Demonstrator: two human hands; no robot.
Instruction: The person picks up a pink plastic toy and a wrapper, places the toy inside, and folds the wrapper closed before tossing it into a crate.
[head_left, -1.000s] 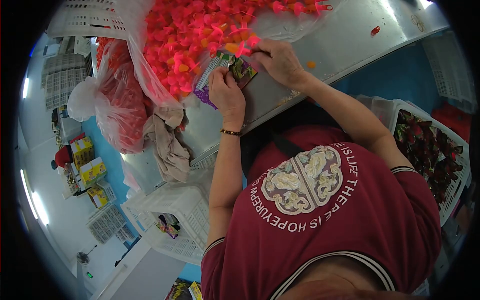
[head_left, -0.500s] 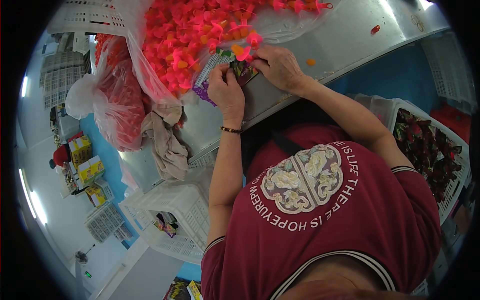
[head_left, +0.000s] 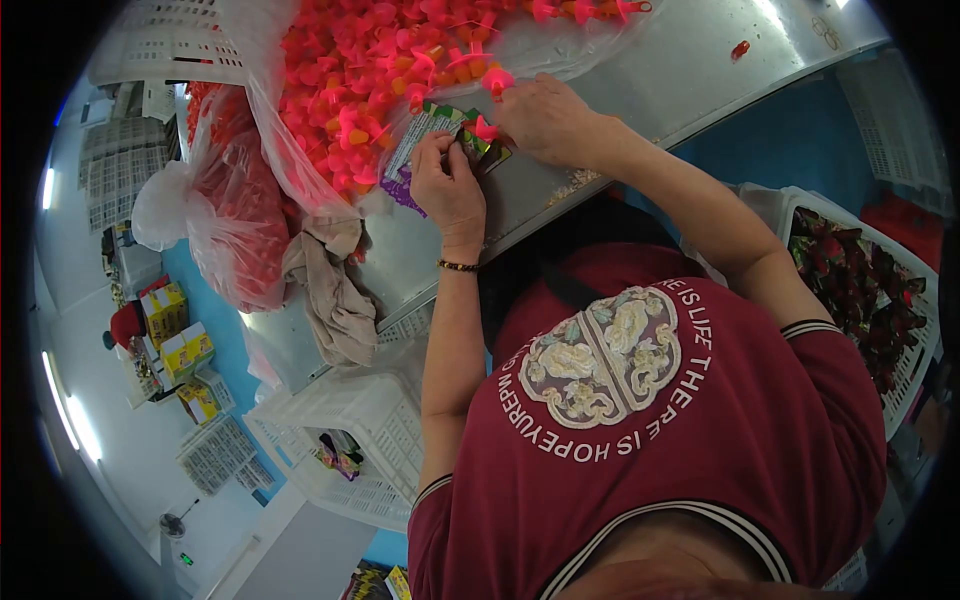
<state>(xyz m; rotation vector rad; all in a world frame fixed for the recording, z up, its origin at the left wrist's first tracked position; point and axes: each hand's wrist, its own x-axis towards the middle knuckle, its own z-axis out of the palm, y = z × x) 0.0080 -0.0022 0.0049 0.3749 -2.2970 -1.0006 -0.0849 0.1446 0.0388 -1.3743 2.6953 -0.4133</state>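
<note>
My left hand (head_left: 452, 190) pinches a printed plastic packet (head_left: 405, 165), green, white and purple, between thumb and fingers over the metal table. At the packet's dark upper right end is a pink pacifier-shaped lollipop (head_left: 485, 129), partly hidden. My right hand (head_left: 553, 122) is closed beside it, fingertips against this lollipop. Just beyond the hands spreads a big heap of pink and orange pacifier-shaped lollipops (head_left: 345, 85), lying on clear plastic.
A knotted clear bag of red pieces (head_left: 240, 215) and a beige cloth (head_left: 335, 295) lie at the table's left edge. White crates (head_left: 330, 410) stand below left. Another crate at right holds dark red packets (head_left: 850, 290). A small red piece (head_left: 740, 50) lies on the table.
The pink lollipop has moved down to the packet's end, and its orange tip is now out of sight. My right hand has turned over it; my left hand stays on the packet.
</note>
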